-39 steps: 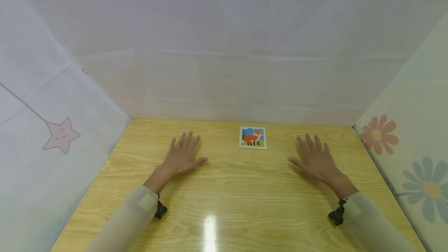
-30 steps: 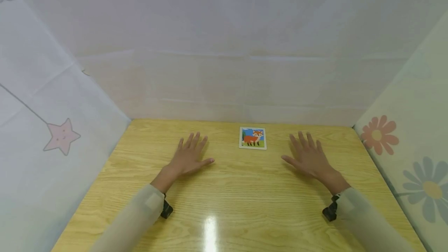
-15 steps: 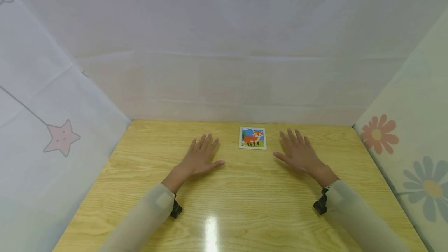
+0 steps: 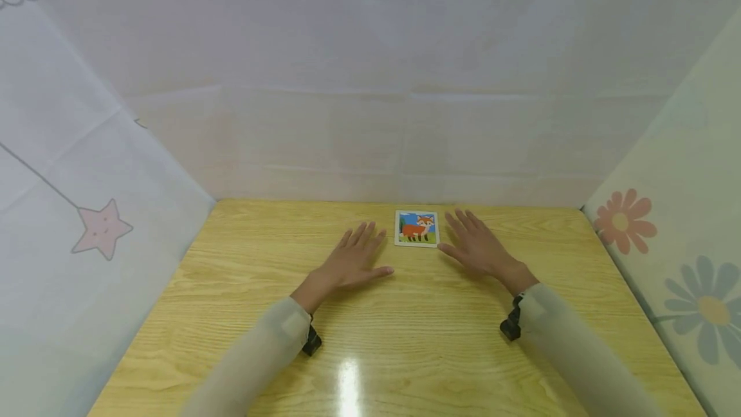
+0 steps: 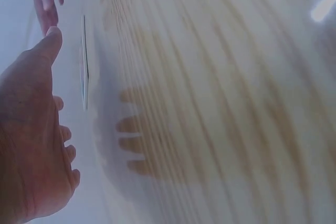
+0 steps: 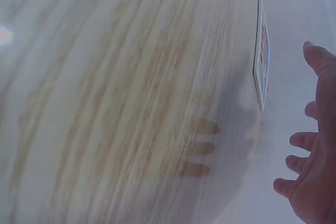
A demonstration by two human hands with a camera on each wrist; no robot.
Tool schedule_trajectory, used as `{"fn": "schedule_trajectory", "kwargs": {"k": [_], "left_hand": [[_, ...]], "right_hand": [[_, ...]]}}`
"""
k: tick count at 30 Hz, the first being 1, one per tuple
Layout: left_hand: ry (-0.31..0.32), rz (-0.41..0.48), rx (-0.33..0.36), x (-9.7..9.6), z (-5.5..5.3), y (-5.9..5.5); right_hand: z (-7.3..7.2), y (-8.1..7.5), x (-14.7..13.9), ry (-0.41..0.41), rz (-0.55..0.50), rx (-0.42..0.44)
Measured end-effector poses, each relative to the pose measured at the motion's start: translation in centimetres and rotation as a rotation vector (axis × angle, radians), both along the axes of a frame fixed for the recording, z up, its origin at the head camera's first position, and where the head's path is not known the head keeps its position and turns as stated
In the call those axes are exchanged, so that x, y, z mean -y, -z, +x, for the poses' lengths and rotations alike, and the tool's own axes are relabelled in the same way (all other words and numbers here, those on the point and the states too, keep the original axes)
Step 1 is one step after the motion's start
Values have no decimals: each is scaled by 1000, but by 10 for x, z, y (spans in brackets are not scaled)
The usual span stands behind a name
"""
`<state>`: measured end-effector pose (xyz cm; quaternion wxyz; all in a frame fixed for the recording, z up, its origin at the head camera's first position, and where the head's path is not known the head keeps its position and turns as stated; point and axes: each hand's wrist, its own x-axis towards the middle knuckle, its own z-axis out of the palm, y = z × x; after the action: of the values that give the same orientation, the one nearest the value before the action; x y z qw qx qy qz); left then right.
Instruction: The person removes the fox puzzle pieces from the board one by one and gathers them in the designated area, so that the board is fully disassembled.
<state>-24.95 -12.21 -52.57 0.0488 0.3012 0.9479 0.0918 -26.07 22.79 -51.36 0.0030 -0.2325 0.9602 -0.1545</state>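
A small square picture puzzle of an orange fox [image 4: 417,229], with a pale frame, lies flat near the far edge of the wooden table [image 4: 393,340]. To its left my left hand [image 4: 349,261] hovers palm down, fingers spread, with nothing in it. My right hand [image 4: 477,248] is just right of the picture, its thumb tip close to the lower right corner. Both wrist views show the hands raised over the tabletop, their reflections below. The picture appears edge-on as a thin board [image 6: 261,56] in the right wrist view.
A pale cloth [image 4: 370,140] hangs behind the table. The left side cloth carries a pink star [image 4: 102,229]; the right one shows a red flower [image 4: 621,222] and a grey flower [image 4: 713,309]. Dark wrist cameras sit below each sleeve cuff.
Both hands have moved inward toward the fox picture, the left one rightward and the right one leftward. The picture stays where it was.
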Motion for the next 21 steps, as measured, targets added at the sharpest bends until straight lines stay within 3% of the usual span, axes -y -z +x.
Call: {"fn": "schedule_trajectory", "kwargs": {"k": [15, 21], "left_hand": [[52, -40, 22, -26, -5, 1], [79, -56, 16, -34, -4, 0]], "right_hand": [[-18, 10, 19, -61, -178, 99], [-32, 13, 28, -110, -231, 69]]}}
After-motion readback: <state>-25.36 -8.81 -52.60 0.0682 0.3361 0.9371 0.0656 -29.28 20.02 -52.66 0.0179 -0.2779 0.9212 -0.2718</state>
